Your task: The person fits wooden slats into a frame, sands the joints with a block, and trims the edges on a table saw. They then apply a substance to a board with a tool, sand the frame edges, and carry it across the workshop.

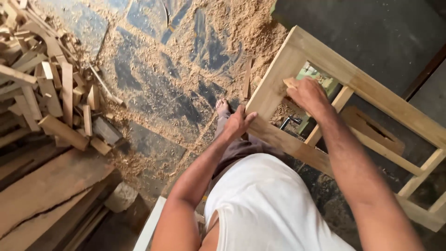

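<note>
**Wooden frame steadied and worked at its corner**

Head view: A pale wooden frame [371, 88] is seen tilted over the floor [153, 88], running from the middle of the picture to the lower right edge. Its near corner is pressed by the left hand [238, 122], which is laid flat with the fingers spread on the lower rail, not closed around anything. The right hand [306, 93] is clamped around a small block [291, 82] of wood, held against the inner face of the upright at that same corner. A bare foot [222, 107] is planted just beside the left hand.

The frame is judged stiff and fairly heavy, built of thick rails with cross pieces; its surfaces look dry and unfinished, so little slipping is expected. It would best be held by the outer rails near the corners, where the joints are solid, rather than by the thinner cross pieces [404, 160].

Open room is limited. Sawdust [237, 32] is spread thickly over the floor ahead, and a heap of offcuts [51, 88] is piled at the left, with planks [42, 190] lying below it. A dark metal tool [289, 122] is seen through the frame's opening, close to the lower rail. The frame's far end is cut off by the picture edge.
</note>
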